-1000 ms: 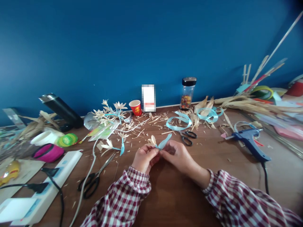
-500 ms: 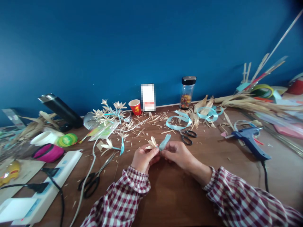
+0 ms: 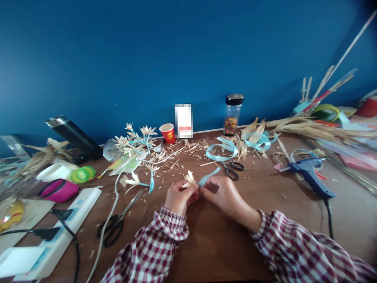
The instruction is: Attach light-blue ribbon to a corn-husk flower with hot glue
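Note:
Between the thumb and fingers of my left hand (image 3: 180, 196) is a small corn-husk flower (image 3: 190, 179), its pale petals pointing up and left. My right hand (image 3: 221, 195) pinches a short light-blue ribbon (image 3: 209, 177) beside the flower's base; the ribbon's free end sticks up to the right. The fingertips of both hands nearly meet, hiding where ribbon and flower join. To the left lies a finished-looking husk flower with a blue-wrapped stem (image 3: 143, 183). Black-handled scissors (image 3: 118, 222) rest left of my left wrist, and a second pair of scissors (image 3: 234, 171) lies beyond my right hand.
A blue glue gun (image 3: 312, 175) lies at the right, its cord running forward. Loose blue ribbon (image 3: 222, 150), a lidded jar (image 3: 232, 116), a red paper cup (image 3: 168, 133) and husk flowers (image 3: 138, 139) stand along the wall. A white power strip (image 3: 69, 224) with cables occupies the left.
The ribbon's free end has swung down to the right and looks longer and narrower. Both hands stay at nearly the same place, still pinching.

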`<action>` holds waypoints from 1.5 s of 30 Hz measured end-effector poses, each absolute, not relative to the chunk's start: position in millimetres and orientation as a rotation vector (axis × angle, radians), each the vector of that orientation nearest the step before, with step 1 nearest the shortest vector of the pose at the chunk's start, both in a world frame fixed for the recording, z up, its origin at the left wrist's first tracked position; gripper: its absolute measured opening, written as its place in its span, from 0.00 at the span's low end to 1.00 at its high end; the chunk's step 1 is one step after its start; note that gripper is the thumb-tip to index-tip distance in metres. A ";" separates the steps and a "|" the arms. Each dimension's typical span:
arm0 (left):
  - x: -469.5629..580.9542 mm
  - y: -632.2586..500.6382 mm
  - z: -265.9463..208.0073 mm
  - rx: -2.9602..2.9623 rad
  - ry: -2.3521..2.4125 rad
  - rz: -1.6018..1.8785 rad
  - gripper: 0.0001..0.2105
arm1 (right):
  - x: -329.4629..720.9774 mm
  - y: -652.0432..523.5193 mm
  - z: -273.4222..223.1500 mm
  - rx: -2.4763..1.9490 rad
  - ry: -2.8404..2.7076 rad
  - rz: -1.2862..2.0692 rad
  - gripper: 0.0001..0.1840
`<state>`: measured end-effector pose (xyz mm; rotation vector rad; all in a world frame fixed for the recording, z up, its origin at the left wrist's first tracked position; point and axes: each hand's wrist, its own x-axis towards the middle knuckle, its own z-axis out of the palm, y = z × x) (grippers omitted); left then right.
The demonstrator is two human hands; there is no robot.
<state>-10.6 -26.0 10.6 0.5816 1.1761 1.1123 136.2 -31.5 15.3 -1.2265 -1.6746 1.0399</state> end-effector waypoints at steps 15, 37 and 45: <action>-13.9 -27.5 5.9 0.607 1.037 1.080 0.14 | 133.7 -25.4 16.8 -1.133 -1.229 1.545 0.14; -13.0 -27.9 8.8 0.561 1.118 1.079 0.13 | 134.8 -26.0 11.6 -1.118 -1.037 1.632 0.19; -17.0 -25.7 3.0 0.593 1.044 1.038 0.13 | 130.8 -33.6 16.4 -1.041 -0.890 1.728 0.17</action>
